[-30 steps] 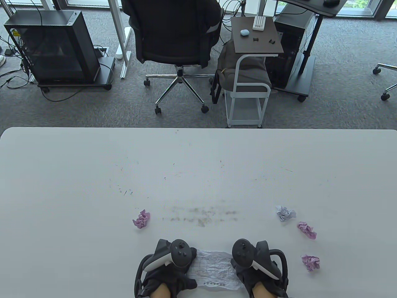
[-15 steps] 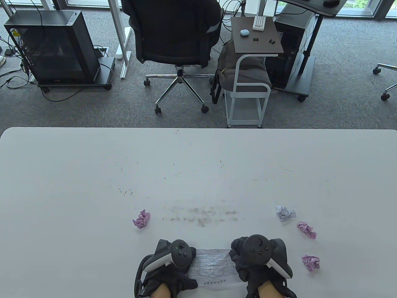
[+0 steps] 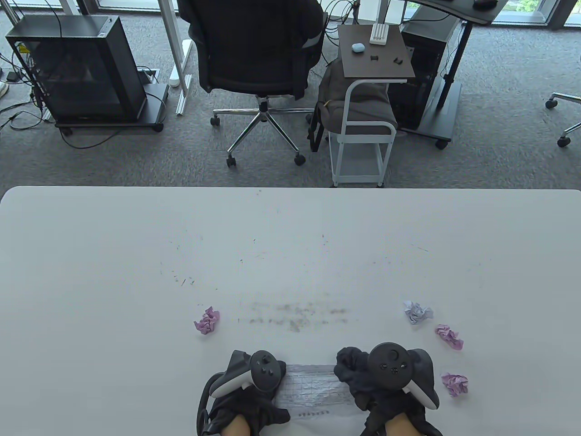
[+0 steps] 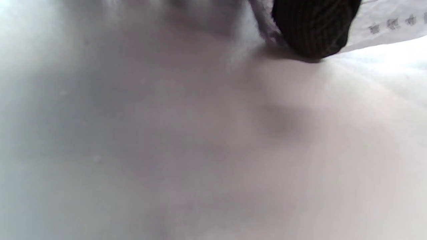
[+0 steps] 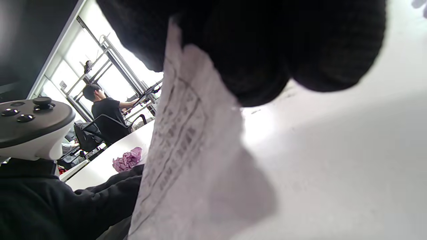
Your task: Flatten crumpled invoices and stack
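Both gloved hands hold one creased white invoice sheet printed with a grid [image 3: 313,393] at the near edge of the white table [image 3: 290,254]: the left hand [image 3: 247,399] rests on the sheet's left end, and the left wrist view shows a dark fingertip [image 4: 312,28] pressing that end down against the tabletop, while the right hand [image 3: 386,390] pinches the right end, its fingers [image 5: 253,50] closed over the paper's edge in the right wrist view, where the sheet rises off the table towards the glove. The paper spans the gap between the two hands, opened out but wrinkled. Four crumpled balls wait on the table: a pink paper wad [image 3: 207,320] to the left, a pale bluish-white wad [image 3: 417,312] to the right, and two more pink wads [image 3: 449,336] [image 3: 455,383] nearer the right hand. No flattened stack is visible, so this appears to be the first sheet, mid-flattening. The next move likely calls for laying the raised right end down and sweeping a palm outward across the creases while the left hand anchors the paper, with gentle pressure since thin paper may tear.
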